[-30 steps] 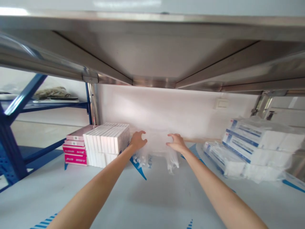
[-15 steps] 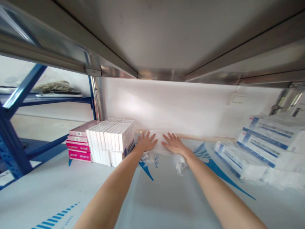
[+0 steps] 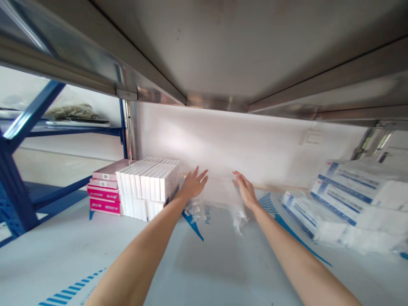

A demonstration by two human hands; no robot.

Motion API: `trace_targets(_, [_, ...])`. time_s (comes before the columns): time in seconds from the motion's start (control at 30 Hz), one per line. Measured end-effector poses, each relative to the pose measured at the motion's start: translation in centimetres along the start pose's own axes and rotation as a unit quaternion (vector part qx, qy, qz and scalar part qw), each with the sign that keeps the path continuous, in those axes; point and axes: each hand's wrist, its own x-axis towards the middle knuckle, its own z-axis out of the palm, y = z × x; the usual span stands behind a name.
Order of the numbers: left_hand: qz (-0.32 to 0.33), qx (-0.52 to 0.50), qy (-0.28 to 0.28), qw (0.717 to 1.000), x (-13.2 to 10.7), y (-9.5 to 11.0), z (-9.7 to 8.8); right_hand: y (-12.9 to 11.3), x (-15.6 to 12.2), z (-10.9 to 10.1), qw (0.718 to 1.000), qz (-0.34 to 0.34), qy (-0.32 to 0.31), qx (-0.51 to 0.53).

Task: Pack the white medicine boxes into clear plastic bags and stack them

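A clear plastic bag (image 3: pixel 218 193) lies at the back of the shelf, close to the wall, its crumpled ends nearest me. My left hand (image 3: pixel 193 185) is at the bag's left side, fingers spread, holding nothing. On the other side, my right hand (image 3: pixel 246 191) is turned on edge with its fingers stretched out. I cannot tell whether either hand touches the plastic. Left of my left hand stands a block of white boxes (image 3: pixel 148 187), with pink boxes (image 3: pixel 104 199) stacked beside it.
Blue-and-white packs in clear plastic (image 3: pixel 350 195) are piled on the right. A film-covered shelf board (image 3: pixel 216 267) lies below, and a metal shelf (image 3: pixel 216 55) hangs low overhead. Blue rack posts (image 3: pixel 15 182) stand at the left. The white wall (image 3: pixel 223 140) closes the back.
Both hands were flat on the plastic bag. They have lifted and moved apart, the left one to the left and the right one turning onto its edge. The bag stays in place.
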Motion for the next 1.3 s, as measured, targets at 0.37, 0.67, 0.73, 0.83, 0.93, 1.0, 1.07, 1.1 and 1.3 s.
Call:
trace_targets(0.37, [0.280,0.019,-0.014,0.960,-10.9,10.5,-2.1,-2.5,-9.1,-9.9,0.989,-0.034,0.007,-0.145])
trace_targets(0.67, [0.343,0.052,-0.054,0.936,-16.0,14.5,0.8,0.6,-11.7,-17.2,0.875,0.170,0.030,-0.451])
trace_targets(0.73, [0.351,0.042,-0.046,0.934,-16.0,15.2,1.1,0.9,-12.0,-17.1,0.881,0.154,0.012,-0.448])
trace_targets(0.83, [0.362,0.023,-0.038,0.931,-16.1,16.0,1.4,1.2,-12.4,-17.2,0.892,0.137,-0.010,-0.431])
trace_targets(0.93, [0.364,0.007,-0.034,0.931,-16.2,16.5,1.7,1.7,-12.4,-17.8,0.898,0.144,-0.018,-0.416])
trace_targets(1.0, [0.360,0.002,-0.034,0.932,-16.4,16.5,1.6,1.9,-12.4,-18.3,0.904,0.160,-0.007,-0.397])
trace_targets(1.07, [0.354,-0.002,-0.034,0.935,-16.7,16.2,1.1,1.8,-12.7,-18.9,0.919,0.172,0.013,-0.356])
trace_targets(1.1, [0.350,-0.005,-0.034,0.936,-16.9,15.8,0.7,1.5,-12.9,-19.2,0.929,0.173,0.020,-0.326])
trace_targets(1.3, [0.306,-0.079,-0.064,0.947,-19.0,12.4,-2.2,-3.2,-17.4,-21.4,0.987,0.108,-0.105,-0.057])
